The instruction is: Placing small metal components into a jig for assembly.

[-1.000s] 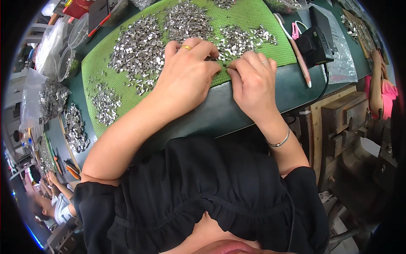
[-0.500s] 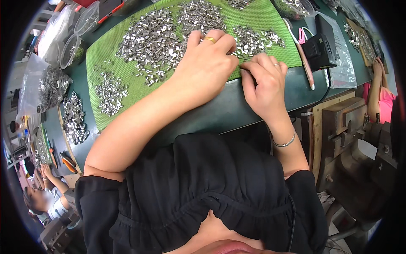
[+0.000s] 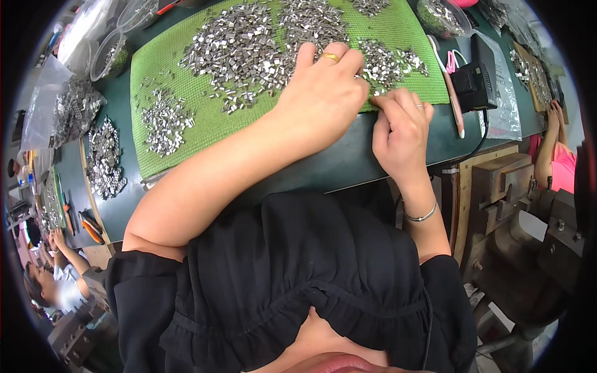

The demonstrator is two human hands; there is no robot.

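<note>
Head view: a clear tub (image 3: pixel 459 33) and a plastic bag (image 3: pixel 45 90) contain metal bits. The left hand (image 3: pixel 328 90) arches over a green mat (image 3: pixel 217 133), the right hand (image 3: pixel 403 130) bends at its edge. Both have curled fingers; whether they pinch anything is hidden. Metal pieces (image 3: pixel 233 50) lie heaped just beyond.

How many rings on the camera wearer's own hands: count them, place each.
2: a gold-coloured ring on the left hand and a silver-coloured ring on the right hand. Others may be hidden.

Left grip (image 3: pixel 326 96) beside right grip (image 3: pixel 403 133) at green mat (image 3: pixel 208 130), near metal pieces (image 3: pixel 382 65).
</note>
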